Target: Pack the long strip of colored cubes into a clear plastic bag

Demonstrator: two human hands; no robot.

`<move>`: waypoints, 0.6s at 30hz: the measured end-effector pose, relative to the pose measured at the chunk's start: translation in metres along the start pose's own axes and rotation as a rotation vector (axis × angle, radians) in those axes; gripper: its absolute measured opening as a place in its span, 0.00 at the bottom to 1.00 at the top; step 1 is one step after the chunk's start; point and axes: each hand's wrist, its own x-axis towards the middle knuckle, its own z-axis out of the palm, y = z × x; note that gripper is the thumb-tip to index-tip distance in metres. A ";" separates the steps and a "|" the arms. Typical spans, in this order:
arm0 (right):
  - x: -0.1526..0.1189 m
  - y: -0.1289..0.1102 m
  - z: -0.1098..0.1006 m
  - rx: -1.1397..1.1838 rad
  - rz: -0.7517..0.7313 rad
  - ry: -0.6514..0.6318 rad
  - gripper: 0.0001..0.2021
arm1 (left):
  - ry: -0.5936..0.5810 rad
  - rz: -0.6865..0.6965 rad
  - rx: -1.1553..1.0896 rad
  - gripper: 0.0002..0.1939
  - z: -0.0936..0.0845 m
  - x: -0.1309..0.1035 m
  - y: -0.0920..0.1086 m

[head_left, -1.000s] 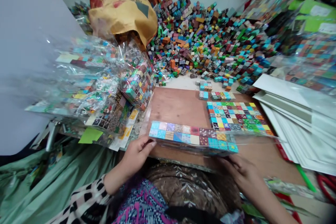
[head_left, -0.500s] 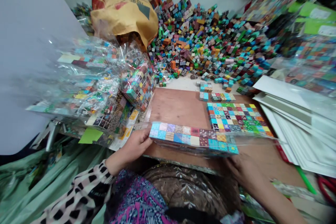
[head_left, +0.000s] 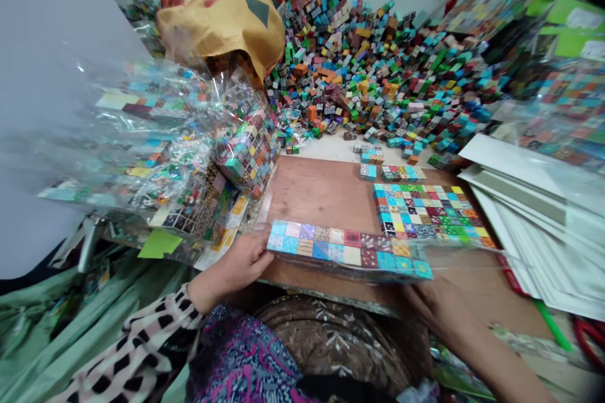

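A long pack of patterned cubes, wrapped in a clear plastic bag, is held level over the near edge of the board. Gripping its left end is my left hand, thumb and fingers closed on it. My right hand is at the lower right end of the pack, fingers curled and partly hidden beneath it. Loose plastic stretches past both ends of the pack. Behind its right half, a flat block of colourful cubes lies on the brown board.
Small groups of cubes lie at the board's back edge, before a big heap of loose cubes. Bagged packs crowd the left beside a yellow sack. White cards and a red-handled tool are at right.
The whole view has shifted very slightly. Both hands keep hold of the bagged pack, which stays in nearly the same place.
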 end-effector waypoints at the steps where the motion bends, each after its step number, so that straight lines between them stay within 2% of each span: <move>1: 0.000 0.001 0.000 -0.001 0.000 0.003 0.14 | -0.009 -0.005 0.000 0.14 0.000 0.000 -0.001; 9: 0.002 -0.001 0.002 -0.001 0.019 0.064 0.14 | -0.088 -0.043 -0.127 0.13 -0.004 0.003 -0.003; 18: -0.001 0.004 0.007 -0.108 -0.093 0.110 0.15 | -0.011 0.096 -0.107 0.11 -0.004 0.008 0.001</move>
